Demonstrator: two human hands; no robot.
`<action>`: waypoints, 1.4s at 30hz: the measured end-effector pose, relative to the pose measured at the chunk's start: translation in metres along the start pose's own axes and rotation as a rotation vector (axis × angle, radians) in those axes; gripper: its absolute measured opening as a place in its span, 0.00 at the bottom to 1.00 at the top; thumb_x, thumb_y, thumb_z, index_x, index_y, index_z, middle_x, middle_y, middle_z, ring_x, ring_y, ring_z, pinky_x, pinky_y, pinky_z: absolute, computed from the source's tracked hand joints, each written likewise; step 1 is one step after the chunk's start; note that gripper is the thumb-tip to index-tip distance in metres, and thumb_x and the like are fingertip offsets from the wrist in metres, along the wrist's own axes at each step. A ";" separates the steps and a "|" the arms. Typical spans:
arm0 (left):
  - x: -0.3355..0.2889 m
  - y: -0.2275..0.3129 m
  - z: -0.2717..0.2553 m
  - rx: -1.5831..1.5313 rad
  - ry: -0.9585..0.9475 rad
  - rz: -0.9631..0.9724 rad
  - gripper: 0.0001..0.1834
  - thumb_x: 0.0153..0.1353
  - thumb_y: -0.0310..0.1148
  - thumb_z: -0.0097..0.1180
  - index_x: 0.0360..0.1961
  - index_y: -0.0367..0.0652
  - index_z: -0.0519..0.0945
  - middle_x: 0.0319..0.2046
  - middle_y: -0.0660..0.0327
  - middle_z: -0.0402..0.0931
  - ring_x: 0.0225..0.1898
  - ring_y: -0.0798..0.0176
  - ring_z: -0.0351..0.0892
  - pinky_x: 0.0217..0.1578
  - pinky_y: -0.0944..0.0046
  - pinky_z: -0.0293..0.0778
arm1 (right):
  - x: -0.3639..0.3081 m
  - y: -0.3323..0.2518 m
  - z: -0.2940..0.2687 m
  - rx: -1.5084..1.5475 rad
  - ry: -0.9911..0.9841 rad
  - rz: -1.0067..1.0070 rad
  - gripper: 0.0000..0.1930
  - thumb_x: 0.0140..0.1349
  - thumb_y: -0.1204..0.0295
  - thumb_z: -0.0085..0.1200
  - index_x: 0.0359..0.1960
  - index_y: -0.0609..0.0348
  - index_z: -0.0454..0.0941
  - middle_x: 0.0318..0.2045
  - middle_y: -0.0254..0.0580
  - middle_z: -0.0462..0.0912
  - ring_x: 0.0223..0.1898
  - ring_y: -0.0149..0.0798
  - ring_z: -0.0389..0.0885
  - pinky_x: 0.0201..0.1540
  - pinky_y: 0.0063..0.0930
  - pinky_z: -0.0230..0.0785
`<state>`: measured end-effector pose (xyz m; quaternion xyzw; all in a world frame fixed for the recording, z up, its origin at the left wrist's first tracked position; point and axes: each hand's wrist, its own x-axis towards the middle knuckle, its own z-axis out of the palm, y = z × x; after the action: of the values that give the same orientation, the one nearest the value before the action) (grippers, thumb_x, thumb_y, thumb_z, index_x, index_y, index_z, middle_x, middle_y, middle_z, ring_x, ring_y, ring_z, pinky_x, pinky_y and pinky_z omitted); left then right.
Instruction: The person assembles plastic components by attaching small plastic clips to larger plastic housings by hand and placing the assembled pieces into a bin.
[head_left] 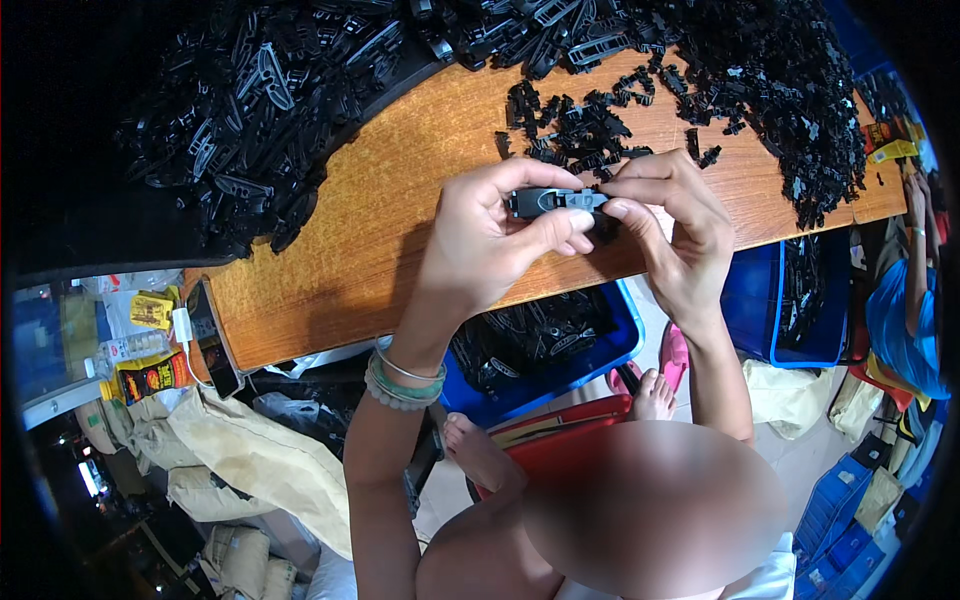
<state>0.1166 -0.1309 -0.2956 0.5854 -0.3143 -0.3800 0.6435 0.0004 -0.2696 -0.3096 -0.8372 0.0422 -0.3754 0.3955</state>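
Over the near edge of the wooden table (400,150), my left hand (490,230) grips an elongated black plastic part (545,202) between thumb and fingers. My right hand (675,225) pinches at the right end of that part; a small dark piece seems to be at its fingertips, but the fingers partly hide it. Just beyond my hands lies a loose cluster of small black plastic pieces (585,125).
Long black plastic parts (250,130) are heaped at the far left, and small black pieces (800,110) at the far right. Below the table edge, a blue bin (625,320) holds more black parts. Another blue bin (750,300) stands to the right, near a person in blue (900,310).
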 end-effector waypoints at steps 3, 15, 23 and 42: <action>0.000 -0.003 0.002 -0.088 -0.022 0.015 0.13 0.54 0.18 0.56 0.41 0.26 0.72 0.32 0.51 0.77 0.32 0.63 0.81 0.34 0.70 0.79 | -0.004 -0.004 0.005 0.192 0.107 0.182 0.04 0.48 0.82 0.58 0.27 0.64 0.79 0.28 0.41 0.78 0.32 0.36 0.75 0.35 0.25 0.67; -0.003 0.004 0.001 0.051 0.035 -0.021 0.11 0.54 0.22 0.57 0.39 0.31 0.75 0.33 0.56 0.78 0.27 0.71 0.78 0.25 0.75 0.74 | -0.002 -0.007 0.006 -0.003 0.011 0.054 0.08 0.47 0.78 0.60 0.31 0.63 0.79 0.30 0.43 0.78 0.33 0.39 0.76 0.34 0.27 0.67; -0.011 0.018 0.009 0.168 -0.065 0.023 0.14 0.54 0.21 0.56 0.43 0.32 0.75 0.31 0.58 0.78 0.27 0.73 0.76 0.28 0.74 0.74 | -0.018 -0.015 -0.008 0.186 -0.070 0.315 0.11 0.50 0.76 0.61 0.36 0.64 0.80 0.27 0.41 0.80 0.28 0.31 0.77 0.31 0.21 0.67; 0.135 -0.019 -0.014 1.346 0.487 0.450 0.19 0.46 0.40 0.64 0.35 0.36 0.81 0.26 0.53 0.79 0.29 0.57 0.80 0.34 0.61 0.74 | -0.022 -0.001 -0.020 0.028 -0.171 0.352 0.08 0.54 0.76 0.53 0.34 0.67 0.78 0.29 0.52 0.78 0.32 0.50 0.78 0.37 0.36 0.69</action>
<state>0.1961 -0.2400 -0.3212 0.8415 -0.4399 0.1755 0.2598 -0.0288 -0.2733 -0.3142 -0.8400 0.1490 -0.2286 0.4690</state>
